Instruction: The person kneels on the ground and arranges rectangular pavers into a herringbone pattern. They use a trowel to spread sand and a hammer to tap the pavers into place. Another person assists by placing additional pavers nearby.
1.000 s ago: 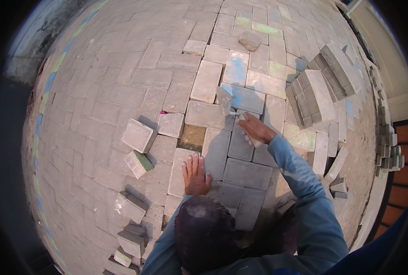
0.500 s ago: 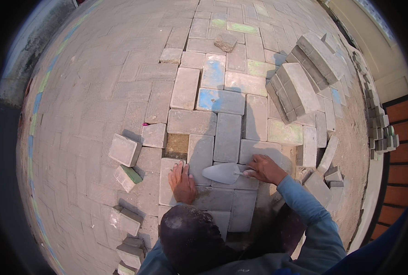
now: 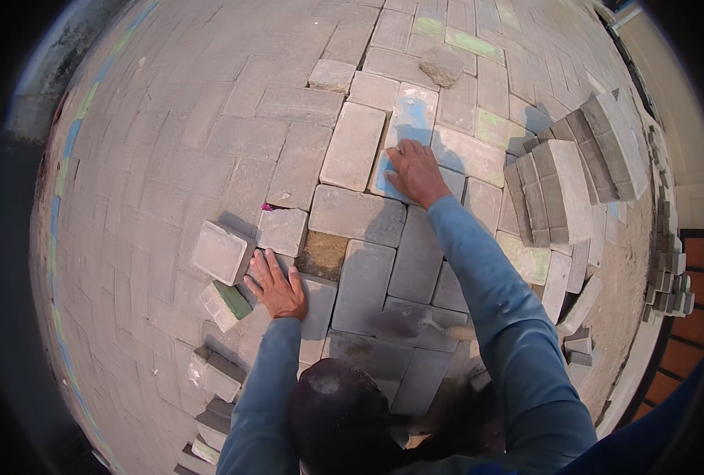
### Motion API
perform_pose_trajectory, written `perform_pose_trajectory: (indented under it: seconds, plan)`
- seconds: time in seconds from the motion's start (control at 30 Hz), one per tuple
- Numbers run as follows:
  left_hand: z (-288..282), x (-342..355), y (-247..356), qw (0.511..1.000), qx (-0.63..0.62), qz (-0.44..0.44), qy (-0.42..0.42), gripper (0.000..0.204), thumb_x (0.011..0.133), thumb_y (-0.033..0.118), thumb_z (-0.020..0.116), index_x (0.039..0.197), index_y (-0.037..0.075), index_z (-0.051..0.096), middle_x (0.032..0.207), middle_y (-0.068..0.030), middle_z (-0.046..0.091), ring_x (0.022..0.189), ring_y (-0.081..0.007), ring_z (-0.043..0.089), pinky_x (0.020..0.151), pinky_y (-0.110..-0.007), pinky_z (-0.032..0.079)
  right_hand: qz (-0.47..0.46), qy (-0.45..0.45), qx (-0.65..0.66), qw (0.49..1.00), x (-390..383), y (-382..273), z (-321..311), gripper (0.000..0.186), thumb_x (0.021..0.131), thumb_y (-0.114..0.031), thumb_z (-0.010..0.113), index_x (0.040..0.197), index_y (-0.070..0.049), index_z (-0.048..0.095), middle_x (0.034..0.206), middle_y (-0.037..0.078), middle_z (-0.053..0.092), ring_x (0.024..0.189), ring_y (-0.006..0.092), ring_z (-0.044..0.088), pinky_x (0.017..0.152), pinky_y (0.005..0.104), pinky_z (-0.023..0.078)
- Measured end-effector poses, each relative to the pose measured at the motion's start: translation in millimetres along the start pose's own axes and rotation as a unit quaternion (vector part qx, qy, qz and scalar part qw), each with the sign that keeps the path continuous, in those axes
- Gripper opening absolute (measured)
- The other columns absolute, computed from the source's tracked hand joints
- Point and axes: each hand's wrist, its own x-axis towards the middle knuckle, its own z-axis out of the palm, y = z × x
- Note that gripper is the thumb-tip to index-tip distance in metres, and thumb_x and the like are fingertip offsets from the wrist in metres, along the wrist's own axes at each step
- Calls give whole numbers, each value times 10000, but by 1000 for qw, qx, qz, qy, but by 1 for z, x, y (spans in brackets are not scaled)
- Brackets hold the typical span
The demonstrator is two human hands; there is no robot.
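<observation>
My left hand (image 3: 279, 286) lies with fingers spread on the paving at the left of a small sand-filled gap (image 3: 324, 253), close to a loose paver piece (image 3: 222, 252). My right hand (image 3: 419, 172) reaches forward, its bent fingers apart and resting on a grey paver with blue paint (image 3: 385, 184). That paver is partly hidden under the hand. A pointed trowel (image 3: 406, 324) lies in my shadow on the pavers near me, and neither hand touches it. Its handle points right, toward my right forearm.
Concrete pavers in rows (image 3: 554, 194) stand on the paving at the right. A broken lump (image 3: 442, 66) sits farther ahead. Cut pieces, one green-sided (image 3: 225, 306), lie along the left. My dark-clad knee (image 3: 337, 412) is at the lower middle. A wall runs along the right.
My right hand has let go of the trowel, leaving it on the pavers, and has moved forward to the blue-painted paver. My left hand has shifted left and forward. The view has shifted.
</observation>
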Motion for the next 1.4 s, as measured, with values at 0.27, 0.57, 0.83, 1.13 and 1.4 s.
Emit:
perform_pose_trajectory:
  seconds: [0.27,0.57,0.83,1.13,1.4]
  plan:
    - [-15,2,8,998,-45,-30,-35,772,984,318,528,1650,100,203,1722,-164,158,1594,-367,118,1252,-611,1,144,-76,-53,985,30,-26,29,349,791,-271,737,1039,-54,623,1076,155,555,1042,341,559,857,482,432]
    - [-10,6,4,999,-49,-12,-12,774,980,327,524,1651,96,212,1721,-166,164,1592,-381,123,1248,-617,3,196,-156,-54,967,66,-14,29,396,786,-323,713,1078,-68,637,1088,163,610,1018,375,614,870,515,445]
    - [-14,6,4,997,-64,-21,-24,782,967,317,534,1644,78,224,1716,-177,180,1588,-386,138,1248,-617,4,215,-177,24,960,66,4,4,475,802,-390,692,1106,-30,638,1128,204,632,1016,443,636,905,542,478]
    - [-15,6,7,997,-49,-30,-41,810,952,304,559,1645,72,209,1723,-171,148,1593,-379,119,1256,-606,0,124,-285,-59,949,55,-20,-11,834,734,-600,823,1249,-11,534,1168,217,575,1085,419,608,933,520,477]
    - [-18,7,8,995,-69,-35,-56,825,938,282,589,1643,75,213,1721,-175,150,1593,-383,113,1255,-609,-9,-6,-275,-99,956,31,-13,-13,1144,567,-554,950,1384,66,444,1209,213,533,1154,398,563,957,478,489]
